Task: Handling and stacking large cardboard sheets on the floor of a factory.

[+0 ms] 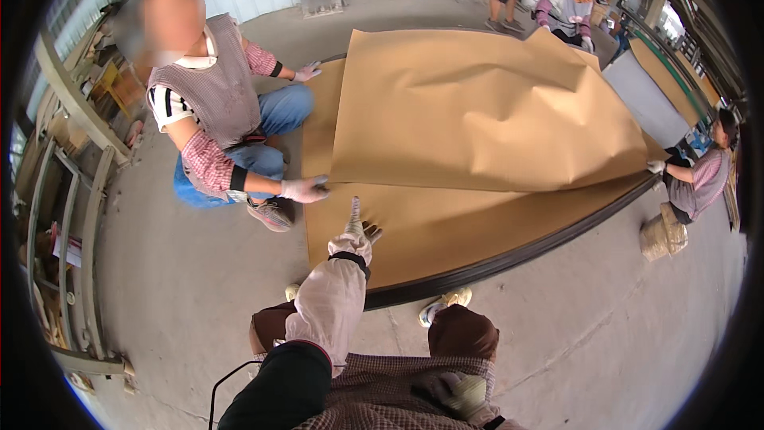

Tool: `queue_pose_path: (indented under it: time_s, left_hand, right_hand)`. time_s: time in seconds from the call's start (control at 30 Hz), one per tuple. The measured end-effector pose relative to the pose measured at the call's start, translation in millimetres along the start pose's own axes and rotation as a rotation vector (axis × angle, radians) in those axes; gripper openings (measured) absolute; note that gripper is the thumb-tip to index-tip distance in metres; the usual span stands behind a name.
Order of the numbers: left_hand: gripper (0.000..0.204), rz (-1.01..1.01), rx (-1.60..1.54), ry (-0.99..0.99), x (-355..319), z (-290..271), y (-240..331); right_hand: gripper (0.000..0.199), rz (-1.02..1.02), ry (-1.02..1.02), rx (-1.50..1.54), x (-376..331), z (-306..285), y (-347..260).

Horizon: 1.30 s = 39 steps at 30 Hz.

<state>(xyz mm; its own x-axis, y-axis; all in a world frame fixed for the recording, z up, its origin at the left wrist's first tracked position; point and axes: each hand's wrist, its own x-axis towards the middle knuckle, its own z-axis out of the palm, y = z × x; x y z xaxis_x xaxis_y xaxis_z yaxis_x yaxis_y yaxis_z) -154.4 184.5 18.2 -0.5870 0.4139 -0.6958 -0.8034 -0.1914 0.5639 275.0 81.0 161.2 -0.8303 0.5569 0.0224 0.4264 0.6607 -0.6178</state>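
My left hand [356, 227], in a pale glove, reaches out over the near left part of a stack of large brown sheets [430, 227]. Its index finger is stretched forward and the thumb side is spread; nothing is in it. My right hand [465, 395], gloved, is low against my checked apron [382, 386], blurred, its fingers hard to make out. On top of the stack lies a creased brown paper sheet [446, 104], its near edge slanting across the sheets below. A co-worker's gloved hand [304, 189] is at its near left corner.
A co-worker [215, 104] squats at the stack's left. Another [704, 167] is at its right end beside a wrapped bucket [664, 233], with a hand at the sheet. A third [569, 12] crouches at the far right. Metal racks [64, 231] stand left; the stack's dark edge [509, 263] faces me.
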Motion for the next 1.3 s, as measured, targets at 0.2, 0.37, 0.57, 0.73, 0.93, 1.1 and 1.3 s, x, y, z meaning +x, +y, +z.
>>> queue_pose_path:
  time_s: [0.2, 0.37, 0.57, 0.73, 0.93, 1.1, 1.3]
  left_hand:
    - [0.083, 0.08, -0.042, -0.025, 47, -2, 15]
    - [0.068, 0.019, 0.013, 0.004, 82, 6, 28]
    - [0.056, -0.012, -0.17, -0.406, 75, 21, 27]
    - [0.035, 0.101, 0.138, -0.059, 56, 20, 12]
    - [0.018, 0.033, -0.016, 0.182, -5, -14, -41]
    - [0.014, -0.087, 0.059, 0.134, -61, -55, -71]
    - [0.012, -0.128, 0.215, 0.241, -89, -86, -76]
  right_hand:
    - [0.023, 0.122, 0.016, -0.032, 2, -2, -5]
    - [0.022, 0.094, -0.009, -0.042, 17, -7, -3]
    - [0.021, 0.099, -0.032, -0.044, 22, -7, -1]
    - [0.021, 0.096, -0.041, -0.052, 25, -8, -1]
    - [0.02, 0.081, -0.033, -0.057, 19, -8, 0]
    - [0.02, 0.043, 0.0, -0.059, 7, -4, 5]
    - [0.019, 0.011, -0.018, -0.051, -5, -1, 8]
